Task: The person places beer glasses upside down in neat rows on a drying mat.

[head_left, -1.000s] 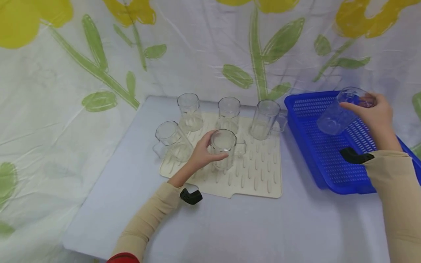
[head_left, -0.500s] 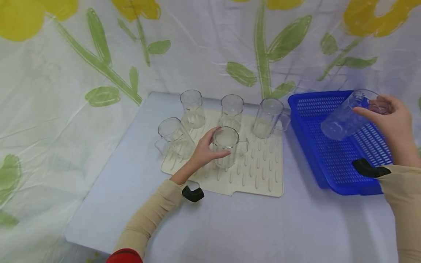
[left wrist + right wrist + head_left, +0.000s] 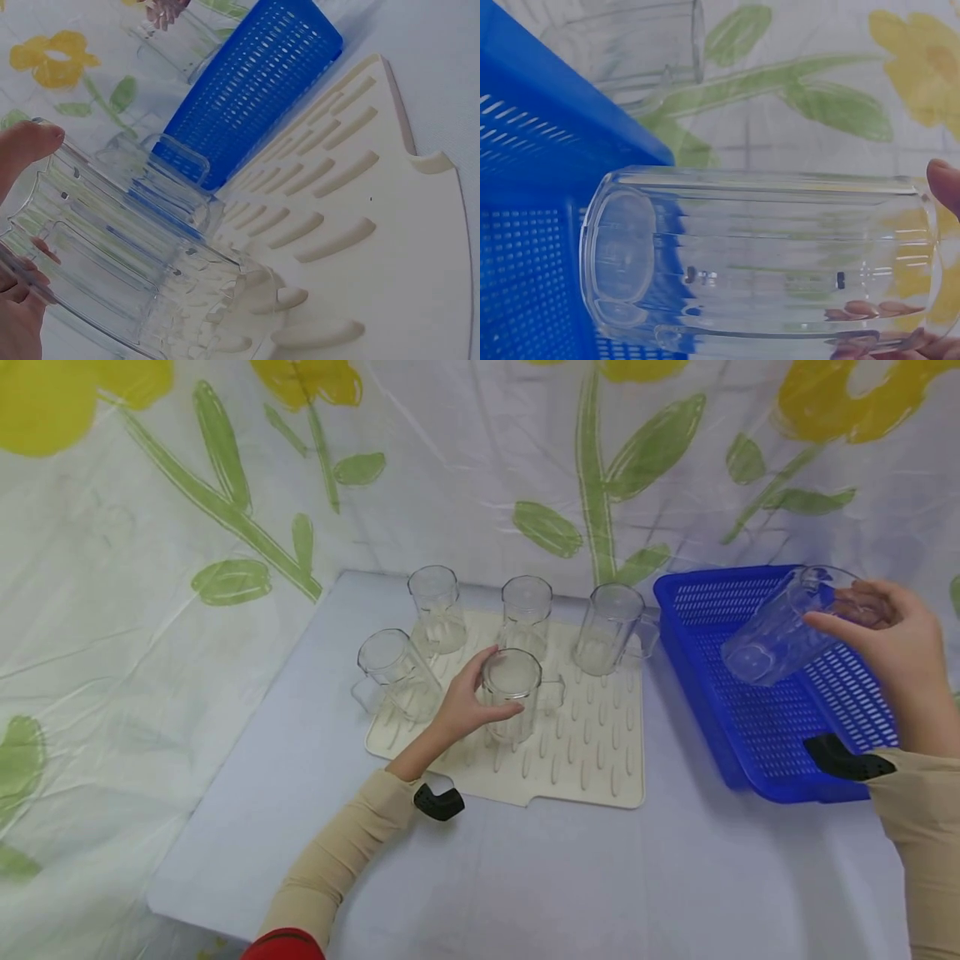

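In the head view, my left hand [image 3: 463, 703] grips a clear glass mug [image 3: 512, 673] by its body, thumb on the near side. That mug's base is over the ribbed drying mat [image 3: 577, 777], its handle pointing right. The left wrist view shows the same faceted mug [image 3: 112, 240], its base close to the mat's ribs. At the right, my right hand [image 3: 896, 652] holds another clear mug [image 3: 783, 631] near its rim. It is tilted over the blue basket [image 3: 697, 710], base towards the left. Fingertips show through its glass in the right wrist view.
Several more clear mugs stand on or at the edge of the mat: one at the left [image 3: 401, 677], others along the back, including the back-right mug [image 3: 609, 631] close to the basket. A flower-printed sheet [image 3: 465, 468] hangs behind the white table [image 3: 300, 777].
My right hand has moved right and slightly nearer with its mug, which is tilted further over. The left hand keeps its grip on the other mug in the same place.
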Available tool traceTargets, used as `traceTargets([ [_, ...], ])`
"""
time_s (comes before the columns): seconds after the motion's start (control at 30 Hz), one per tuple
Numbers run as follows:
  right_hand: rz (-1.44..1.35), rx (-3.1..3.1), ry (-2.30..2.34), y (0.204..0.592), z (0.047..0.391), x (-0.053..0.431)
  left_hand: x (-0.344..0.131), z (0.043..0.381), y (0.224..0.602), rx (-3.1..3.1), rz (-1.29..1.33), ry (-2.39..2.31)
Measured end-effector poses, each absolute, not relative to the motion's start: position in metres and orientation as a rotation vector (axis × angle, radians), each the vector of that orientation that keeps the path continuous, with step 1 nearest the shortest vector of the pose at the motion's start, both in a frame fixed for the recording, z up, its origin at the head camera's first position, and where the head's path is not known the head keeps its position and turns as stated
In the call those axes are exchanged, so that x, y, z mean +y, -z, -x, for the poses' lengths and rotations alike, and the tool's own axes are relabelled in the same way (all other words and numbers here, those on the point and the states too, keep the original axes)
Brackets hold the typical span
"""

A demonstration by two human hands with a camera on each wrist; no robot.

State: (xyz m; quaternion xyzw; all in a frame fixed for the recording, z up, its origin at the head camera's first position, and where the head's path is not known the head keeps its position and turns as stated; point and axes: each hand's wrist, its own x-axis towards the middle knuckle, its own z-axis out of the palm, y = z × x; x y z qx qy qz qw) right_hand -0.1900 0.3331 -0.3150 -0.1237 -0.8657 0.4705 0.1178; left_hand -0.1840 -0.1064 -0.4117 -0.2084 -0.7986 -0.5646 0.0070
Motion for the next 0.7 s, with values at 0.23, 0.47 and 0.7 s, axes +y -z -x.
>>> traceTargets([
  [0.23, 0.252, -2.539, -1.414, 0.313, 0.181, 0.327, -0.107, 0.190, 0.424, -2.504, 0.659, 1.708],
  [0.47, 0.092, -2.537, -1.520, 0.314, 0.172, 0.317, -0.106, 0.188, 0.419, -2.510, 0.700, 1.576],
  [0.7, -0.037, -2.439, -1.862, 0.315, 0.167, 0.308, -0.104, 0.190, 0.417, -2.509, 0.736, 1.529],
])
